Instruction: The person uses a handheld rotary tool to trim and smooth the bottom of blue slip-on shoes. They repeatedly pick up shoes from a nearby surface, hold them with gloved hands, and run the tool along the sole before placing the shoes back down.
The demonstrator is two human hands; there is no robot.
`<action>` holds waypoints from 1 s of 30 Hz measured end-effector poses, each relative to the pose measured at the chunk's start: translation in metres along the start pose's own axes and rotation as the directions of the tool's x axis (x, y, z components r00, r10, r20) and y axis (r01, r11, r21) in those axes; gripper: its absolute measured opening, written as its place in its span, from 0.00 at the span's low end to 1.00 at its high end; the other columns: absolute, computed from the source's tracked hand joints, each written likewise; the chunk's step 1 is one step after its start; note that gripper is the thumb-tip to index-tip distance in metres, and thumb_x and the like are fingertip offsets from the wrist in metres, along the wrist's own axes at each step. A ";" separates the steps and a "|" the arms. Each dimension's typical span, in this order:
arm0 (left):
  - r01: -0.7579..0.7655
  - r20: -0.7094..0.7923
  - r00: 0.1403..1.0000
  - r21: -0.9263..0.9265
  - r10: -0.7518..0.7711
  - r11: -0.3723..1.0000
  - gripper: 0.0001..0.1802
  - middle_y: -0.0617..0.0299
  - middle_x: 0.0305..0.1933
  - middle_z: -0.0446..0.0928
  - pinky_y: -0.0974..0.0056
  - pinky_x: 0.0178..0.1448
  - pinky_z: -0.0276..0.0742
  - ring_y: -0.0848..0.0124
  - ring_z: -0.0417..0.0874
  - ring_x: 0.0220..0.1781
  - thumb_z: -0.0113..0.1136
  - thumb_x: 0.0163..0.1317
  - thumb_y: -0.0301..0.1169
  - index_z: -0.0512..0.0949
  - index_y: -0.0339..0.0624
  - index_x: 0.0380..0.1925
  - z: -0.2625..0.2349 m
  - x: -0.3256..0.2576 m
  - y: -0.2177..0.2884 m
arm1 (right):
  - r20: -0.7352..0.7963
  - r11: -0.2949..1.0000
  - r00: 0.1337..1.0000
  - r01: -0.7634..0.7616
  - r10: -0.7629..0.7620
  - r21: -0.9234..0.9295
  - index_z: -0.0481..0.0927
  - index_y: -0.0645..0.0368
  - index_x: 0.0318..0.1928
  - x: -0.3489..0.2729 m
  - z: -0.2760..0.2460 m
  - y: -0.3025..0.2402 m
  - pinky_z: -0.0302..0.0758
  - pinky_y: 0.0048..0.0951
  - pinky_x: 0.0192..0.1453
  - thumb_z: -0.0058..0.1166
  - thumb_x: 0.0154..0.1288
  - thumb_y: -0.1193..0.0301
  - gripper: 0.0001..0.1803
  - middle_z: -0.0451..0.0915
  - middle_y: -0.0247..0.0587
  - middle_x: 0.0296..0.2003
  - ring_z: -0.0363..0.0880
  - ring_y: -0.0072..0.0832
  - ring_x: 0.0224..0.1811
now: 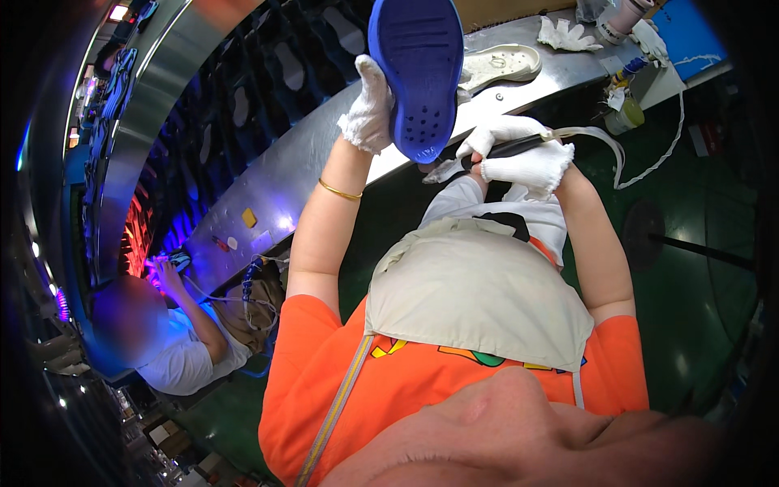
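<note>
My left hand [369, 109], in a white knit glove, is closed on the side of a blue shoe sole [426, 81]. The sole stands nearly upright above the bench edge, with small holes at its lower end. My gloved right hand [519, 154] is wrapped round a black-handled tool [517, 147] with a pale tip. A white cord runs off its other end; which kind of tool it is, I cannot tell. Behind the blue sole, a cream-white shoe sole [507, 63] lies on the metal bench [531, 93].
A white glove [568, 34], a pinkish cup [625, 18] and a pot [623, 118] with brush-like handles are at the far right. Dark soles with pale patches [292, 66] run along the conveyor side. At left, a co-worker's arm [195, 304] reaches toward purple light. A yellow block [249, 217] lies on the bench.
</note>
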State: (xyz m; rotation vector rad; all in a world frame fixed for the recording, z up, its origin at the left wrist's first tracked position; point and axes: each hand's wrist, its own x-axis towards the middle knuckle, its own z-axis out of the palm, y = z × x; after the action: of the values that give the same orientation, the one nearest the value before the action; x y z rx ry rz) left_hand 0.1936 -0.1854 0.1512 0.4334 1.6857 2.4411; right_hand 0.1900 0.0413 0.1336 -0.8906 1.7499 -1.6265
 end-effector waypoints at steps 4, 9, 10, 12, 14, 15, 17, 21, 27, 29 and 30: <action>0.158 -0.020 0.987 0.034 -0.158 0.987 0.55 0.48 0.46 0.77 0.61 0.46 0.83 0.63 0.83 0.42 0.44 0.42 0.75 0.67 0.39 0.57 -0.004 0.003 -0.001 | -0.179 0.985 0.982 0.094 -0.067 0.144 0.77 0.60 0.29 0.000 0.012 -0.020 0.76 0.23 0.46 0.58 0.50 0.83 0.07 0.78 0.36 0.33 0.77 0.21 0.38; 0.342 -0.181 0.931 0.127 -0.317 0.931 0.46 0.51 0.40 0.79 0.64 0.40 0.82 0.66 0.83 0.37 0.45 0.52 0.70 0.71 0.38 0.53 -0.004 0.008 0.007 | -0.088 0.984 0.986 0.153 -0.145 0.088 0.77 0.62 0.28 0.007 0.016 -0.017 0.79 0.23 0.42 0.55 0.49 0.84 0.06 0.78 0.35 0.33 0.77 0.21 0.35; 0.376 -0.227 0.914 0.159 -0.337 0.913 0.45 0.51 0.40 0.79 0.64 0.40 0.82 0.67 0.82 0.36 0.45 0.53 0.69 0.71 0.39 0.53 -0.002 0.008 0.008 | -0.078 0.992 0.993 0.095 -0.089 0.080 0.77 0.62 0.28 0.006 0.016 -0.021 0.79 0.22 0.42 0.56 0.49 0.83 0.05 0.78 0.34 0.32 0.77 0.20 0.35; 0.432 -0.279 0.883 0.172 -0.377 0.885 0.42 0.53 0.39 0.79 0.64 0.39 0.81 0.68 0.82 0.34 0.45 0.56 0.67 0.72 0.40 0.53 0.002 0.010 0.006 | -0.051 0.993 0.998 0.033 -0.027 0.112 0.77 0.61 0.27 0.006 0.014 -0.020 0.78 0.22 0.42 0.57 0.50 0.81 0.04 0.79 0.34 0.31 0.77 0.20 0.35; 0.446 -0.280 0.876 0.157 -0.394 0.881 0.40 0.53 0.39 0.79 0.64 0.38 0.81 0.68 0.82 0.34 0.46 0.57 0.66 0.72 0.41 0.53 -0.004 0.013 0.003 | -0.039 0.998 0.998 0.049 -0.050 -0.036 0.78 0.60 0.30 0.011 0.008 -0.020 0.78 0.21 0.42 0.57 0.52 0.79 0.03 0.79 0.34 0.32 0.78 0.19 0.37; 0.454 -0.280 0.871 0.148 -0.403 0.879 0.39 0.53 0.39 0.79 0.64 0.38 0.81 0.68 0.82 0.33 0.47 0.58 0.65 0.72 0.41 0.53 -0.005 0.013 0.001 | -0.147 0.999 0.989 0.027 -0.022 0.031 0.78 0.59 0.31 0.011 0.011 -0.018 0.77 0.22 0.42 0.56 0.52 0.78 0.04 0.78 0.34 0.33 0.77 0.20 0.37; 0.477 -0.280 0.853 0.077 -0.440 0.876 0.37 0.55 0.39 0.79 0.65 0.36 0.81 0.70 0.81 0.33 0.48 0.58 0.64 0.73 0.43 0.53 -0.005 0.013 0.003 | -0.138 0.981 0.977 0.147 -0.164 -0.125 0.77 0.58 0.31 0.018 0.007 -0.002 0.75 0.25 0.44 0.56 0.52 0.76 0.04 0.78 0.35 0.33 0.77 0.23 0.37; 0.504 -0.274 0.841 0.081 -0.467 0.860 0.37 0.56 0.39 0.79 0.65 0.34 0.80 0.71 0.81 0.33 0.50 0.57 0.64 0.73 0.43 0.52 -0.008 0.012 0.003 | -0.044 0.950 0.987 0.139 -0.157 -0.281 0.78 0.54 0.33 0.002 -0.002 -0.014 0.72 0.24 0.48 0.54 0.53 0.72 0.05 0.79 0.35 0.34 0.77 0.26 0.39; 0.438 -0.304 0.867 0.089 -0.394 0.894 0.40 0.53 0.39 0.79 0.65 0.34 0.81 0.68 0.82 0.33 0.48 0.57 0.65 0.72 0.40 0.52 -0.001 0.009 0.010 | -0.123 0.896 0.990 0.010 -0.072 -0.443 0.80 0.50 0.39 0.015 -0.004 -0.015 0.73 0.26 0.52 0.62 0.51 0.60 0.15 0.80 0.32 0.39 0.77 0.27 0.43; 0.505 -0.308 0.843 0.168 -0.442 0.846 0.44 0.49 0.41 0.79 0.63 0.37 0.83 0.64 0.83 0.35 0.46 0.54 0.69 0.70 0.39 0.55 -0.011 0.008 0.014 | -0.094 0.910 0.990 0.056 -0.104 -0.412 0.80 0.53 0.35 0.014 -0.005 -0.004 0.73 0.26 0.51 0.62 0.51 0.63 0.12 0.80 0.32 0.37 0.77 0.27 0.42; 0.425 -0.247 0.891 0.161 -0.380 0.891 0.44 0.50 0.40 0.79 0.64 0.37 0.83 0.64 0.83 0.35 0.44 0.55 0.68 0.70 0.40 0.55 -0.015 0.007 0.013 | -0.045 0.935 0.997 0.040 -0.060 -0.352 0.79 0.54 0.33 0.012 -0.005 -0.014 0.73 0.26 0.51 0.61 0.50 0.65 0.10 0.81 0.32 0.36 0.77 0.27 0.41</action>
State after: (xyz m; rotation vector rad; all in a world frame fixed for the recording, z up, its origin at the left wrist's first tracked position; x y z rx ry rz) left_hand 0.1826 -0.2011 0.1593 -0.1572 1.8976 2.0685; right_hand 0.1799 0.0349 0.1482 -1.0667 2.1141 -1.4017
